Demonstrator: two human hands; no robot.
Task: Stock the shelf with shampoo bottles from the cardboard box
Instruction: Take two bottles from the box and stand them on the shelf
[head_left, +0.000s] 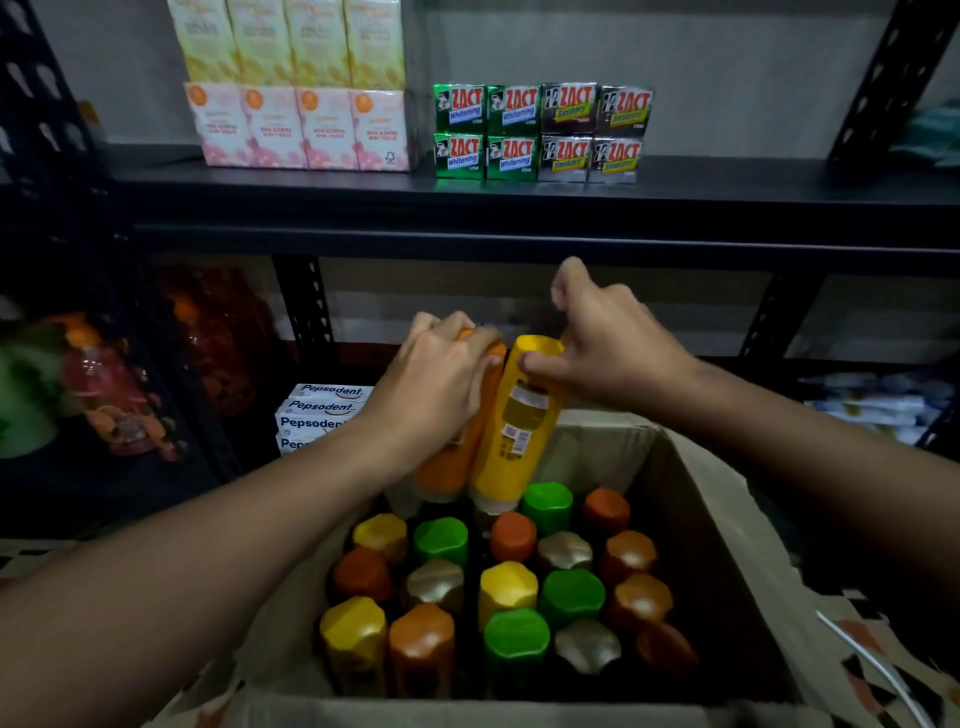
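Above the box (691, 525) of standing bottles (511, 587), the left hand (441, 384) grips an orange bottle (457, 457) and the right hand (602, 343) pinches a yellow bottle (519, 426) by its upper end, both probably stiff, smooth, slippery plastic best held round the body, the shelf (519, 200) beyond.

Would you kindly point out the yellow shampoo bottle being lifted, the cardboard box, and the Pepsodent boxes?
yellow shampoo bottle (519, 415): head view, on its label.
cardboard box (691, 493): head view, on its right inner wall.
Pepsodent boxes (317, 413): head view, on a printed front.
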